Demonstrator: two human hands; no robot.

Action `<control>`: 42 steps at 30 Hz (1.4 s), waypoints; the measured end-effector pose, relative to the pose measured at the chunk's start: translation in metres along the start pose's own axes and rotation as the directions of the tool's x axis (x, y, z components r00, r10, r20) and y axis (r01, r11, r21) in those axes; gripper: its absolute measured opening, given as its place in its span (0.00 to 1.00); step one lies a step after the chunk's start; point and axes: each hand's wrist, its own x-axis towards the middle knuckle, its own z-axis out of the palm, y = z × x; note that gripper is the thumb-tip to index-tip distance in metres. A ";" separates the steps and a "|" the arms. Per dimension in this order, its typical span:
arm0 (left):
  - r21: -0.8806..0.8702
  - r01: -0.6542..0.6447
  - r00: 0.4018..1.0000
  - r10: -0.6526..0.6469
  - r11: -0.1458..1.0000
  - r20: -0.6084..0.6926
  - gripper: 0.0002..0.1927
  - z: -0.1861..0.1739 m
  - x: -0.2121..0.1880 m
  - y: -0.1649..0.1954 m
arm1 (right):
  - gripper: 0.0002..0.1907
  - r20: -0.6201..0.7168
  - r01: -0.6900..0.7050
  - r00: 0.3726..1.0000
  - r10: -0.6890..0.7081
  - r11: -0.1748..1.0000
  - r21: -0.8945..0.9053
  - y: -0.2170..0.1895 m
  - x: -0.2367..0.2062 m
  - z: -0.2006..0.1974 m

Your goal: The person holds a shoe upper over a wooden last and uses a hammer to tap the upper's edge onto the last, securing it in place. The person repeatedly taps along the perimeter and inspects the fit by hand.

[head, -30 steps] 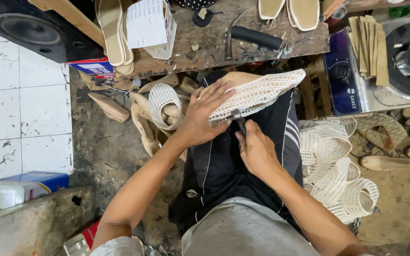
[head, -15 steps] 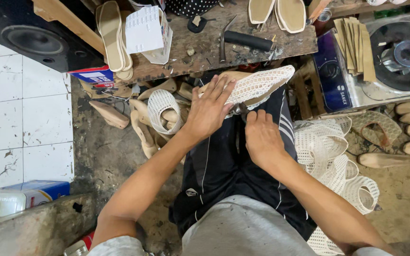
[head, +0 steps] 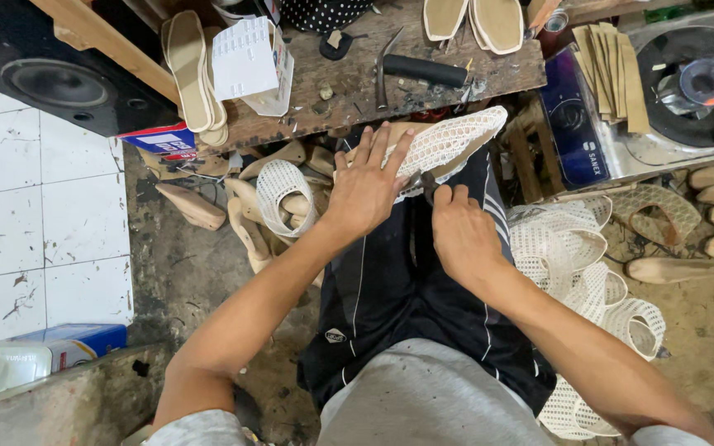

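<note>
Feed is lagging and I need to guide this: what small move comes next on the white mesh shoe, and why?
Probably pull the small tool in the right hand along the edge of the white mesh shoe, since the left hand presses it flat on the lap and the tool tip meets the mesh there.

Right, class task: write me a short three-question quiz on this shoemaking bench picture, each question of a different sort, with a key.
1. True or false: the left hand lies flat on the white mesh shoe upper.
2. Where does the hammer lie? A) on the tiled floor B) on the wooden bench C) across the person's lap
3. Fill in: beside the person's right knee lies a pile of white mesh ____.

Key
1. True; the right hand works at the upper's edge with a small tool, too hidden to identify.
2. B
3. uppers
</note>
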 end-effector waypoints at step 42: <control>-0.062 -0.196 0.974 0.187 0.979 -0.124 0.32 0.015 0.040 0.000 | 0.09 -0.046 0.122 0.992 -0.116 0.983 0.139 0.049 0.014 -0.022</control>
